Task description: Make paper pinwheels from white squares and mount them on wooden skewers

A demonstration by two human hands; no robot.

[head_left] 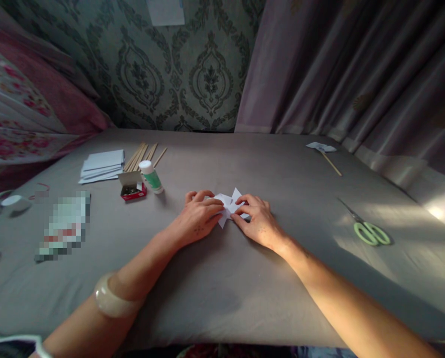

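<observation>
A white folded paper pinwheel (227, 203) with pointed tips lies on the cloth in front of me, partly covered by my fingers. My left hand (200, 216) is closed on its left side, fingers bent over the paper. On the right side, the thumb and fingers of my right hand (258, 221) pinch another part of it. The centre of the pinwheel shows between both hands. A bangle (112, 298) circles my left forearm.
Left of my hands stand a glue bottle (151, 177) and an open red box (133, 191) of small metal pieces. Behind them lie wooden sticks (135, 158) and stacked paper (103, 165). Green-handled scissors (371, 232) and a pinwheel on a stick (322, 147) lie right.
</observation>
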